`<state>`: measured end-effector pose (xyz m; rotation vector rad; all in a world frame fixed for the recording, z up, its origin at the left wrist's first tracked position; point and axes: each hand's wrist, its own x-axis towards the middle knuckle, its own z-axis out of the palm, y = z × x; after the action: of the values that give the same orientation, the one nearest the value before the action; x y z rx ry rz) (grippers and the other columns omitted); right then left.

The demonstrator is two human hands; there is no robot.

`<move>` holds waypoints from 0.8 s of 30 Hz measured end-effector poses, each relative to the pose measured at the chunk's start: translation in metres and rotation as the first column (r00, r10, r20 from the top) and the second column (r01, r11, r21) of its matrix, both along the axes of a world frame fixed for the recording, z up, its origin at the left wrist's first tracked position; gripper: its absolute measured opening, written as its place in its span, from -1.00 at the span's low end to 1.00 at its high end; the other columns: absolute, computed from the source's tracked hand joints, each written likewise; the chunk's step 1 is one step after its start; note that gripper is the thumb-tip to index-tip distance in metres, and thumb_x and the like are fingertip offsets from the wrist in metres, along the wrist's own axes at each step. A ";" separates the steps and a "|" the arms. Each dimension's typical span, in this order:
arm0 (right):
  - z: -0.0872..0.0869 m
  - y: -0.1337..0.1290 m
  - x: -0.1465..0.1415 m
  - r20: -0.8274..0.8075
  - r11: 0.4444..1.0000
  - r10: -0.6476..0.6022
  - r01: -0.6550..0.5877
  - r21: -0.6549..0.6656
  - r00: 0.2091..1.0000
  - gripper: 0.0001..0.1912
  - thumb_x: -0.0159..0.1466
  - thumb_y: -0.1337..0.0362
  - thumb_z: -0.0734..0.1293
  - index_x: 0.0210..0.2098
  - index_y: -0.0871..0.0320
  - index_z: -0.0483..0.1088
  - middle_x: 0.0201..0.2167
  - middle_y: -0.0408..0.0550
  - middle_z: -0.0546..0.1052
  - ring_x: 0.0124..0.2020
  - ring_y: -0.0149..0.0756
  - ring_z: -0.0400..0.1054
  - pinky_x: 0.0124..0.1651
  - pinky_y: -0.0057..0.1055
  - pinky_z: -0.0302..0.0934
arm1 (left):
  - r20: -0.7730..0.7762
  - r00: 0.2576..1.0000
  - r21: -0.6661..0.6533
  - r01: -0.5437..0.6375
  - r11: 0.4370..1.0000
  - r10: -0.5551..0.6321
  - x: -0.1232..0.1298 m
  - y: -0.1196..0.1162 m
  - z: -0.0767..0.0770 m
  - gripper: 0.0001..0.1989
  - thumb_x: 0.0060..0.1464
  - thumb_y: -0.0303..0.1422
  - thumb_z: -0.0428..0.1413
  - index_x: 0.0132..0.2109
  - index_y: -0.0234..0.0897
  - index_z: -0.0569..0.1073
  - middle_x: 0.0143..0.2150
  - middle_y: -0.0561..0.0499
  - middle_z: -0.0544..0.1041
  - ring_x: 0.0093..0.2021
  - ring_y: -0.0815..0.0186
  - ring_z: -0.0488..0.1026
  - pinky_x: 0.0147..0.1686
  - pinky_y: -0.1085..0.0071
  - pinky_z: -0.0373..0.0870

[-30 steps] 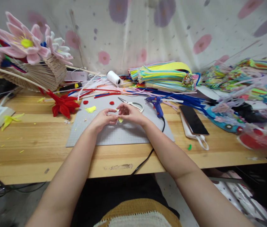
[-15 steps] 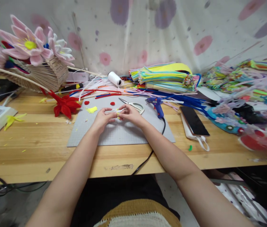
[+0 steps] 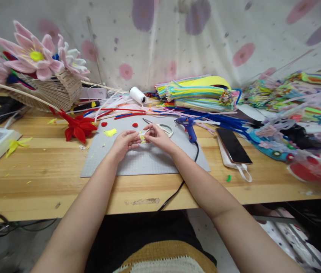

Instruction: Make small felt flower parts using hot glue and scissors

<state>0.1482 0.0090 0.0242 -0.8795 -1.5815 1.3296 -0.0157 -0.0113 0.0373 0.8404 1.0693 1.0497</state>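
Observation:
Over the grey cutting mat [image 3: 103, 159], my left hand [image 3: 125, 143] and my right hand [image 3: 157, 137] meet at the fingertips. Between them is a small white-and-yellow piece [image 3: 142, 138], too small to name surely. Both hands are closed in a pinch on it. Behind my right hand lie scissors [image 3: 163, 128], handles partly hidden by the fingers. A yellow scrap [image 3: 110, 132] rests left of my left hand, and two small red pieces, one of them a red dot [image 3: 135, 124], lie further back on the mat.
A blue glue gun [image 3: 188, 127] lies on the mat's right side, its cord running to the front edge. Beyond it is a phone [image 3: 234, 146]. A red flower [image 3: 79, 127] sits at left, below a fan-shaped holder [image 3: 55, 91]. Pipe-cleaner bundles [image 3: 200, 94] and a thread spool [image 3: 138, 95] stand behind.
My fingers have shifted slightly around the small piece, and more of its yellow part shows. White strands seen between the hands before are less visible now. The other things stay put.

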 end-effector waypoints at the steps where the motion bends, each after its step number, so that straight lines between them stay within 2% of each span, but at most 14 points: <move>1: 0.000 0.000 0.000 0.007 1.000 -0.002 0.002 0.009 1.000 -0.69 0.02 0.29 0.33 -0.25 0.13 0.19 -0.57 -0.31 0.36 -0.55 -0.51 0.27 -0.41 -0.49 0.17 | -0.022 1.000 0.003 -0.003 1.000 0.003 0.001 0.000 0.000 -0.61 -0.21 -0.36 0.25 -0.19 -0.35 0.34 -0.42 -0.06 0.53 -0.42 0.35 0.50 -0.40 0.45 0.42; 7: -0.002 0.001 0.000 0.038 1.000 0.004 -0.005 0.030 0.999 -0.70 0.04 0.27 0.32 -0.26 0.13 0.19 -0.55 -0.28 0.37 -0.50 -0.47 0.31 -0.38 -0.47 0.19 | -0.092 0.993 0.059 -0.063 0.996 0.068 0.006 0.000 -0.003 -0.49 -0.32 -0.46 0.30 -0.15 -0.36 0.32 -0.44 -0.06 0.54 -0.43 0.31 0.50 -0.40 0.42 0.40; 13: -0.009 0.006 -0.003 0.020 0.998 -0.046 0.045 0.043 0.999 -0.70 0.04 0.25 0.31 -0.25 0.11 0.18 -0.56 -0.30 0.37 -0.52 -0.48 0.31 -0.39 -0.46 0.20 | -0.083 0.981 0.108 -0.164 0.980 0.174 0.008 0.004 -0.006 -0.49 -0.34 -0.51 0.29 -0.20 -0.31 0.23 -0.50 0.04 0.50 -0.49 0.35 0.46 -0.41 0.40 0.39; 18: -0.013 0.008 -0.008 -0.001 0.996 -0.082 0.082 0.038 0.997 -0.71 0.03 0.24 0.30 -0.26 0.11 0.17 -0.56 -0.30 0.37 -0.54 -0.49 0.31 -0.41 -0.47 0.18 | -0.008 0.975 0.046 -0.223 0.974 0.224 0.012 0.006 -0.006 -0.48 -0.34 -0.58 0.26 -0.24 -0.28 0.16 -0.51 0.09 0.48 -0.48 0.39 0.45 -0.36 0.39 0.40; 24: -0.017 0.011 -0.011 -0.031 0.993 -0.102 0.103 0.050 0.994 -0.69 0.03 0.22 0.31 -0.26 0.10 0.16 -0.54 -0.28 0.37 -0.53 -0.48 0.30 -0.41 -0.46 0.18 | 0.067 0.971 0.005 -0.229 0.973 0.228 0.014 0.009 -0.006 -0.48 -0.34 -0.64 0.26 -0.25 -0.27 0.14 -0.49 0.07 0.47 -0.48 0.38 0.46 -0.34 0.40 0.39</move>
<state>0.1368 0.0197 0.0074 -0.8944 -1.5221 1.2184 -0.0017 -0.0025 0.0317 0.6985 1.1232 1.2699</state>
